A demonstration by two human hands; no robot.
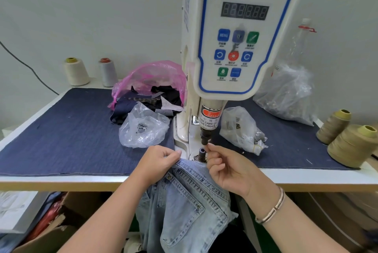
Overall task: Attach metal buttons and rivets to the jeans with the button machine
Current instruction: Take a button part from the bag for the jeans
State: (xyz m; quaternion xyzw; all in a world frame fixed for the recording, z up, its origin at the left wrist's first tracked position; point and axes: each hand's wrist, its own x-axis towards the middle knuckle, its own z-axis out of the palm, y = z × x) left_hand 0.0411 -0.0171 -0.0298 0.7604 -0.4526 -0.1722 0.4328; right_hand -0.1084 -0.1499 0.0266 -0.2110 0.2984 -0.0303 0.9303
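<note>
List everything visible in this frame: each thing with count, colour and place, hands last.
button machine: 1, cream with blue trim, centre of table, display dark
lower die: 1, dark metal, under the punch
jeans: 1, light blue, hanging off table's front edge, waistband at the die
denim mat: 1, dark blue, covering the table top
pink bag: 1, holding dark fabric scraps, left of machine
clear bags: 3, metal parts inside, either side of machine
thread cones: 4; cream and grey back left, two khaki far right
bottle: 1, clear, back right
bracelet: 1, metal, right wrist
left hand: pinches the waistband
right hand: fingertips pinched beside the die; contents unclear
</note>
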